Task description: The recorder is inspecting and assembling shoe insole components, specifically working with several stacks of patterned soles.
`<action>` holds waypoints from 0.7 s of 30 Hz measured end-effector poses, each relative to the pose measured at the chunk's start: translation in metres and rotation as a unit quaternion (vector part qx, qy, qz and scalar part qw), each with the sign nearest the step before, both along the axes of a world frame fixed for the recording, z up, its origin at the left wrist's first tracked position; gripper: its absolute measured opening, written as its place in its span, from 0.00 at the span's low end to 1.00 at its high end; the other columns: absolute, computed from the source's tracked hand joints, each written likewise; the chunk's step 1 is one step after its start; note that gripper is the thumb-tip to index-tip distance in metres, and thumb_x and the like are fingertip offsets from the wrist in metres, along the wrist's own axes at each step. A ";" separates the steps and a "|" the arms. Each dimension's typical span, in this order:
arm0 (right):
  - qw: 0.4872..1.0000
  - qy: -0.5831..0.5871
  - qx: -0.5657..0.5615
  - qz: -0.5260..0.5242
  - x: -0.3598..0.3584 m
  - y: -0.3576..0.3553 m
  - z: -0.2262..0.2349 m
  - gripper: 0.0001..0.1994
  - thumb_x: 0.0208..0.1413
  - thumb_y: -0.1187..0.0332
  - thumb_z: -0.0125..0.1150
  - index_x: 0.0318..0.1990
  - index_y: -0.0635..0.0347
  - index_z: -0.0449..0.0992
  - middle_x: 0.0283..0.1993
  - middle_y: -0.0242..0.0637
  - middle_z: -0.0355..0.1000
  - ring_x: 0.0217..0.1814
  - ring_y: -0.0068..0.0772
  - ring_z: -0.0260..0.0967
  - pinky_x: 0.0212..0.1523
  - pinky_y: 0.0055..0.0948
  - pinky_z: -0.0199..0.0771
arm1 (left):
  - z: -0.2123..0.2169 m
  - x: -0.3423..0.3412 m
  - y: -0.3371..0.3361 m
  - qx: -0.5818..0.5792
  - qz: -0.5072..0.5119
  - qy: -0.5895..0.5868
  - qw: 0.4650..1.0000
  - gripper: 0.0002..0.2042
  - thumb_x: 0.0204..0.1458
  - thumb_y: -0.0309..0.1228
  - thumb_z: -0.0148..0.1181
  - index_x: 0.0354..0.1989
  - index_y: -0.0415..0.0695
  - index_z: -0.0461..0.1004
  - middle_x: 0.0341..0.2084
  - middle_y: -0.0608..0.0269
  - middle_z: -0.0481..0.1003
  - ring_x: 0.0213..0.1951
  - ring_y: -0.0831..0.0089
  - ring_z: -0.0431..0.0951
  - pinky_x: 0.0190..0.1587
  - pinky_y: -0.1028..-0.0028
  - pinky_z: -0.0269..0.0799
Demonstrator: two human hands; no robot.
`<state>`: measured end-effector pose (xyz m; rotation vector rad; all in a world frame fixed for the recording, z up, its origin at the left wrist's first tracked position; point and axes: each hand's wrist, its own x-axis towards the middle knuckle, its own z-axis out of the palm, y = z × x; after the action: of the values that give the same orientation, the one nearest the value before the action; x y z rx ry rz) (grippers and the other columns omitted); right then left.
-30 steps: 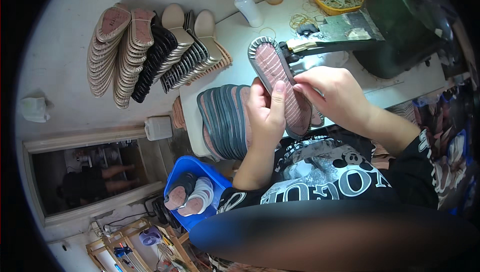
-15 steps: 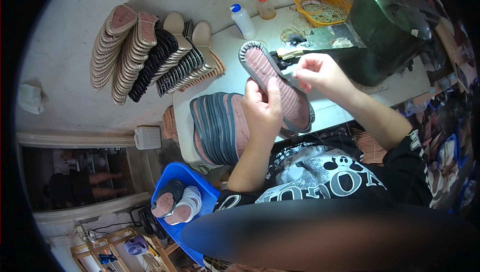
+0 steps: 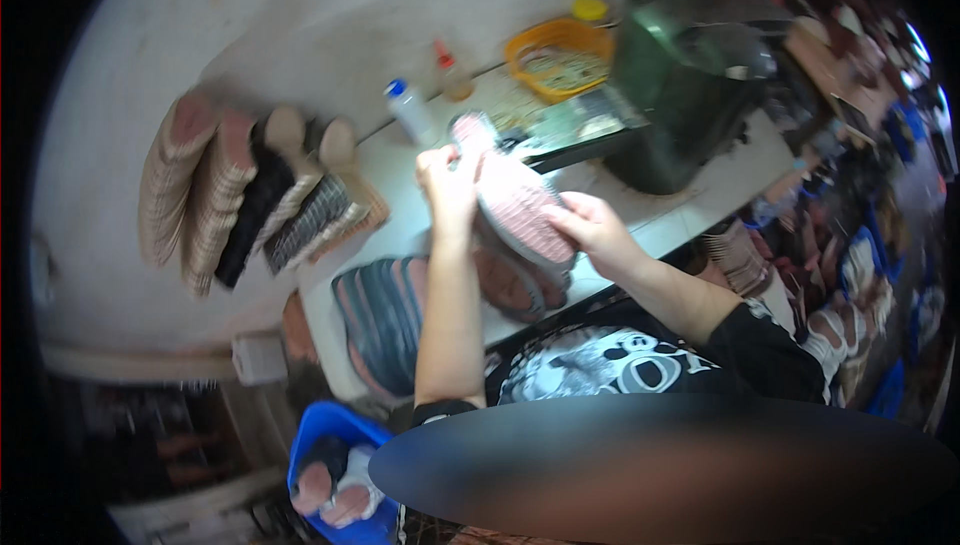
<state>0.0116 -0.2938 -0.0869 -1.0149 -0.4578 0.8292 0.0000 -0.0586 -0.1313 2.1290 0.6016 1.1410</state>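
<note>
Between my hands, above the white table, is a long shoe sole (image 3: 522, 203) with a pink, ribbed face and a dark grey gathered rim. My left hand (image 3: 447, 183) grips its far left edge, the fingers closed. Lower down, my right hand (image 3: 592, 228) pinches the right edge, thumb on the pink face. Beneath the sole lie other dark-rimmed pink pieces (image 3: 508, 290), partly hidden. Left of my left forearm stands a row of grey and pink soles (image 3: 380, 320). The picture is smeared by motion, so fine stitching cannot be made out.
A dark green machine (image 3: 665, 95) stands on the table's right side. Behind are a yellow basket (image 3: 515, 57) with thin bands, a blue-capped bottle (image 3: 408, 110) and a red-tipped bottle (image 3: 453, 77). Bundled soles (image 3: 205, 200) lean at left. A blue bin (image 3: 310, 435) holds footwear below.
My left hand has shifted up to the sole's far end. My right hand has moved from beside its edge to hold its near part. The whole view has swung.
</note>
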 end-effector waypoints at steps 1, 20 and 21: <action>0.998 -0.055 -0.023 -0.010 0.009 0.003 -0.003 0.13 0.59 0.66 0.56 0.45 0.68 0.73 0.39 0.33 0.74 0.38 0.16 0.67 0.38 0.20 0.70 | -0.008 0.007 0.010 -0.015 0.005 0.006 1.000 0.15 0.37 0.38 0.71 0.24 0.38 0.75 0.24 0.55 0.71 0.30 0.63 0.71 0.35 0.66 0.66; 0.880 -0.462 0.094 -0.053 -0.057 0.022 0.025 0.24 0.45 0.61 0.69 0.48 0.61 0.70 0.48 0.42 0.67 0.55 0.45 0.63 0.53 0.40 0.57 | 0.051 -0.073 -0.041 -0.572 -0.551 -0.083 0.601 0.14 0.62 0.31 0.46 0.53 0.38 0.64 0.24 0.69 0.68 0.26 0.82 0.69 0.30 0.82 0.68; 0.877 -0.461 0.063 -0.123 -0.057 0.025 0.033 0.28 0.42 0.60 0.71 0.50 0.58 0.67 0.50 0.40 0.65 0.58 0.43 0.60 0.55 0.40 0.53 | 0.050 -0.066 -0.047 -0.573 -0.545 -0.068 0.609 0.14 0.62 0.30 0.47 0.53 0.38 0.64 0.24 0.69 0.68 0.26 0.82 0.69 0.30 0.81 0.68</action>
<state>-0.0455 -0.2687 -0.0539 -1.2788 -1.1468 0.0266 -0.0657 -0.1059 -0.0817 0.8347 -0.1540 0.0277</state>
